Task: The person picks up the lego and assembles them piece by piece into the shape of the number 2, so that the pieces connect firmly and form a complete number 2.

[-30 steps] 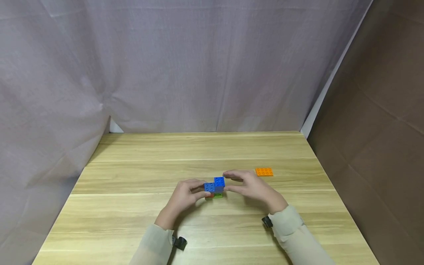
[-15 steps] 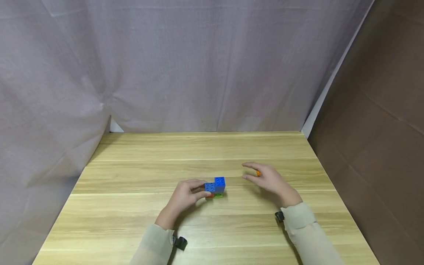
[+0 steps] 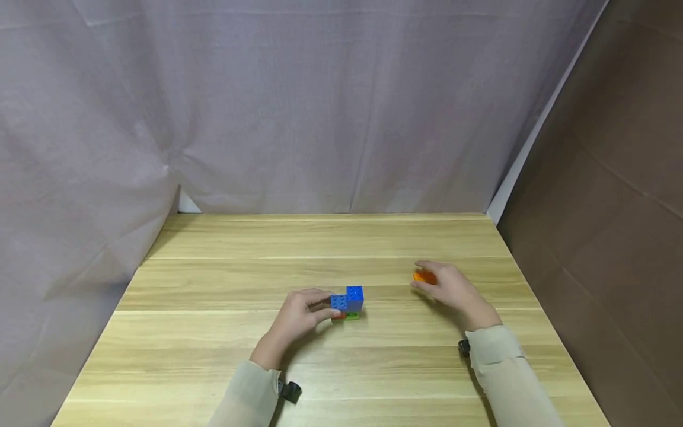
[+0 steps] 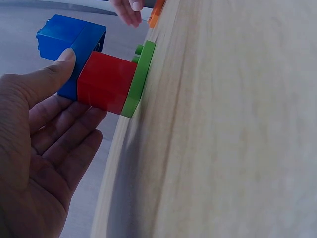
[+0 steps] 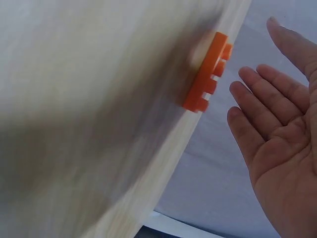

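Observation:
My left hand pinches a small stack of toy building bricks near its top, thumb on the flat blue brick. Under that flat piece is a red brick, and a thin green brick forms the base at the table surface. A taller blue brick stands on the flat one's overhanging right end. Over to the right, my right hand hovers above a flat orange brick, fingers and thumb spread around it. In the right wrist view a gap shows between fingertips and brick.
Both things rest on a light wooden table. A grey cloth hangs behind its far edge, and a brown cloth hangs at the right side.
My right hand has left the stack's side and moved right, to over the orange brick, which it now partly covers. My left hand stays at the stack.

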Available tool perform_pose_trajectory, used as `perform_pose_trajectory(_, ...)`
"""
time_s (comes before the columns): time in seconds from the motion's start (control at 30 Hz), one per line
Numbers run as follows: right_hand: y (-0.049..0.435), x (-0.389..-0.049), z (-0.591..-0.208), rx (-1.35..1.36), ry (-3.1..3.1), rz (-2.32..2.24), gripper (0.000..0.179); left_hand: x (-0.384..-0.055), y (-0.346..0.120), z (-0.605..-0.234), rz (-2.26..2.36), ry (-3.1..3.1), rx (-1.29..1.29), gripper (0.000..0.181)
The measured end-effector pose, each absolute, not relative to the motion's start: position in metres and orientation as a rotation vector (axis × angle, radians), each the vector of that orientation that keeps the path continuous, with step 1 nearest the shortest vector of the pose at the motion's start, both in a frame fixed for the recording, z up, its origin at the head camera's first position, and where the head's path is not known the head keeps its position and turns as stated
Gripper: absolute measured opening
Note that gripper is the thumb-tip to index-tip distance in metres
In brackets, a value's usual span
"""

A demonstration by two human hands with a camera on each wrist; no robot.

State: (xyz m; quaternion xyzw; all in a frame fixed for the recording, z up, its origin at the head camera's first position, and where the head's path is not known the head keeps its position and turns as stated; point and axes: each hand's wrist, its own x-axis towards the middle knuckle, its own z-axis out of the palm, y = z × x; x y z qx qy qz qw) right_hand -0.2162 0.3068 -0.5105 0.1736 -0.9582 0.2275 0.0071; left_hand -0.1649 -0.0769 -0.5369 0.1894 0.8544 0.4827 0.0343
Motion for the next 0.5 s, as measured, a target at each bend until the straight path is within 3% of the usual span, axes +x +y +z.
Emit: perform_pose_trajectory(0.5,0.314,-0.220,-0.523,0.511,-3.014,0.724,0.057,-0.165,-0.077,-0.536,1.470,2.650,0.590,0.051)
